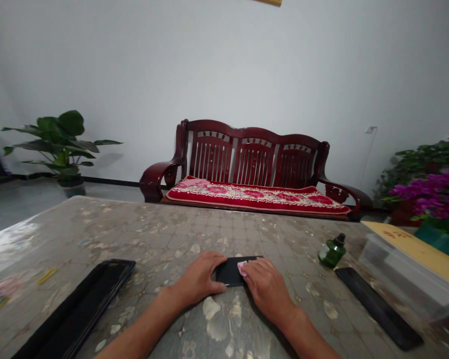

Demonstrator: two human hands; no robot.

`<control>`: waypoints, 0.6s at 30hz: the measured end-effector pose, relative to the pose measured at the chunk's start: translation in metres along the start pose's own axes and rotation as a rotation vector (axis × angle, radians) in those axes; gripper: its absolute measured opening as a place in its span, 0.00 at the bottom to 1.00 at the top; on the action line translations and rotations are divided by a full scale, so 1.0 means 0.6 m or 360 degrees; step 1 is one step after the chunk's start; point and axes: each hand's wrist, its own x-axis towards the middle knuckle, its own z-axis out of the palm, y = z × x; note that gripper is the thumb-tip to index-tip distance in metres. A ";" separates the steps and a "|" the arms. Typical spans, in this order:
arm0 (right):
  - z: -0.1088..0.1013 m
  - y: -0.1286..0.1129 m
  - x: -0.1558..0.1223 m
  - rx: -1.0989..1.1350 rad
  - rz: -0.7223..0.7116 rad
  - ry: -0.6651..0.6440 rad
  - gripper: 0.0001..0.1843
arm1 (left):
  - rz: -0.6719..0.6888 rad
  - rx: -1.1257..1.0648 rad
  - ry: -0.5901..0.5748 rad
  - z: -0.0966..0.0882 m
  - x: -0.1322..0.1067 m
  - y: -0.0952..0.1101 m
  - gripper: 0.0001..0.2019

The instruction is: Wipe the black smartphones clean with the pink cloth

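Note:
A black smartphone (228, 273) lies flat on the patterned tablecloth (164, 229) in front of me. My left hand (200, 276) grips its left end, thumb on the near edge and fingers on the far edge. In my right hand (266, 285), a small pink cloth (242, 268) is pinched under the fingertips and touches the phone's dark face. The right end of the phone is partly hidden behind that hand.
On the left lie a large black tablet-like device (78, 304) and a yellow clip-like piece (47, 275). To the right are a green spray bottle (333, 252), a long black device (377, 306) and a clear plastic box (404, 274). Beyond the table stands a wooden bench (254, 154).

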 end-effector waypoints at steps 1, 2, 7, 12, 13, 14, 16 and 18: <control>0.001 -0.004 0.001 0.0008 -0.0014 -0.0005 0.11 | 0.0000 0.0010 0.0014 0.002 0.000 0.000 0.30; 0.002 -0.005 0.002 0.0005 -0.0012 -0.0010 0.10 | -0.0004 0.0020 0.0027 0.004 0.000 -0.001 0.30; -0.008 0.018 -0.002 -0.0114 0.0121 -0.0004 0.10 | -0.0043 0.0011 0.0063 0.011 0.001 -0.004 0.30; -0.002 0.017 -0.002 -0.0111 0.0114 0.0024 0.11 | -0.0061 0.0035 0.0087 0.018 0.003 -0.006 0.33; 0.001 0.013 -0.002 -0.0083 0.0081 0.0013 0.11 | -0.0060 0.0045 0.0083 0.019 0.003 -0.006 0.33; 0.004 0.008 -0.001 -0.0059 0.0046 0.0001 0.11 | -0.0060 0.0052 0.0081 0.020 0.004 -0.006 0.33; 0.005 0.004 -0.002 -0.0038 -0.0005 -0.0017 0.12 | -0.0065 0.0060 0.0088 0.021 0.004 -0.006 0.32; 0.002 0.008 -0.004 -0.0074 0.0012 -0.0022 0.12 | -0.0072 0.0050 0.0095 0.020 0.003 -0.005 0.31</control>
